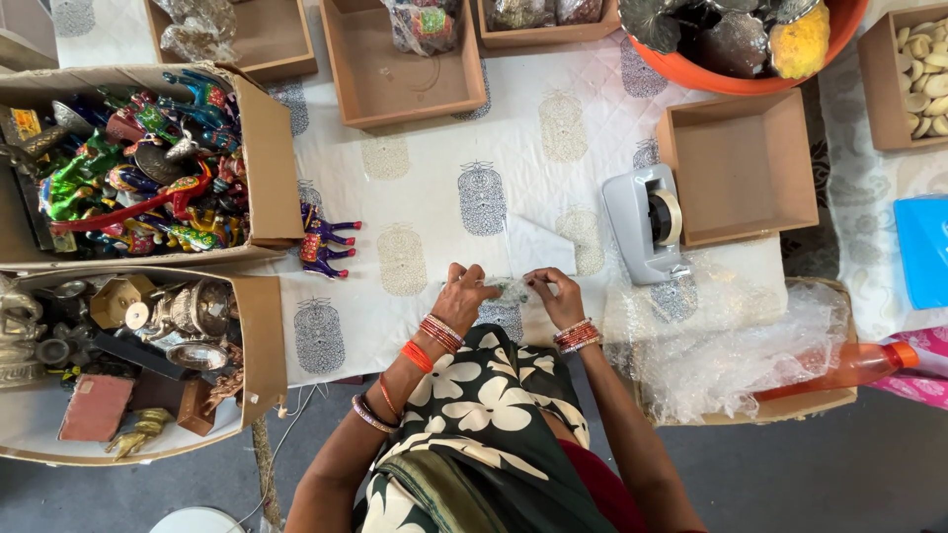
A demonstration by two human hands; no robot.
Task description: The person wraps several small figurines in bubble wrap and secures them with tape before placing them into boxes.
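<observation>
Both hands meet at table centre, wrists bangled, forearms coming up from 6 o'clock. Left hand point(462, 293) and right hand point(555, 294) each pinch an end of a small clear-wrapped item point(512, 289), fingers narrow and curled on it; contents too small to tell. It sits on the printed white cloth point(434, 188) just beside a clear plastic sheet point(538, 247) at 12 o'clock. Grey tape dispenser point(647, 222) near at 2 o'clock, bubble wrap point(721, 341) at 3 o'clock, purple toy figures point(326, 242) at 10 o'clock. Bare cloth lies open toward 12 o'clock, up to the cardboard boxes point(400, 69).
</observation>
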